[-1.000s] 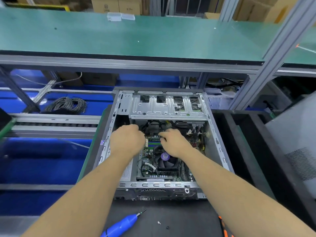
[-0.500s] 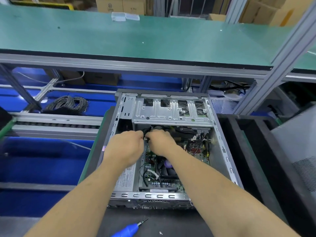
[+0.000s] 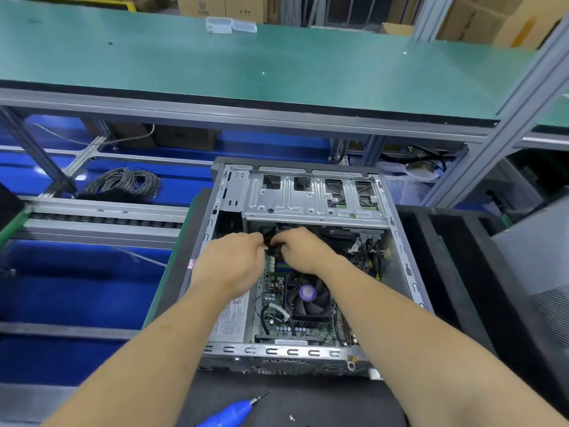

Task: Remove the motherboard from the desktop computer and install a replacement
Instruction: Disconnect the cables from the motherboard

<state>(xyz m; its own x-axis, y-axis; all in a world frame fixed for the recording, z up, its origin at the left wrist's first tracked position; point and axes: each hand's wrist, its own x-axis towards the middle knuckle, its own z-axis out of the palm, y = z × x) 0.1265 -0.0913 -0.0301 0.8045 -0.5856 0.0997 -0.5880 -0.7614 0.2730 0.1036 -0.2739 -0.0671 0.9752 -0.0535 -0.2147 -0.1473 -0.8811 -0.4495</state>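
Since a second ago the right hand (image 3: 303, 251) has joined the left hand (image 3: 234, 263), both gripping black cables (image 3: 271, 240) above the green motherboard (image 3: 272, 298), still seated in the open grey metal case (image 3: 406, 266), probably unplugging.

We see bare stamped sheet metal, dull silver, on the computer case (image 3: 311, 198) just beyond both hands. Motherboard (image 3: 274, 303) under the wrists: green board, glossy in spots. Fan (image 3: 308, 298) below the right hand (image 3: 303, 251): dark matt plastic, shiny purple sticker. Blue glossy plastic screwdriver (image 3: 229, 412) near the left forearm, on a matt black mat (image 3: 308, 402). Paper label below the left hand (image 3: 234, 263).
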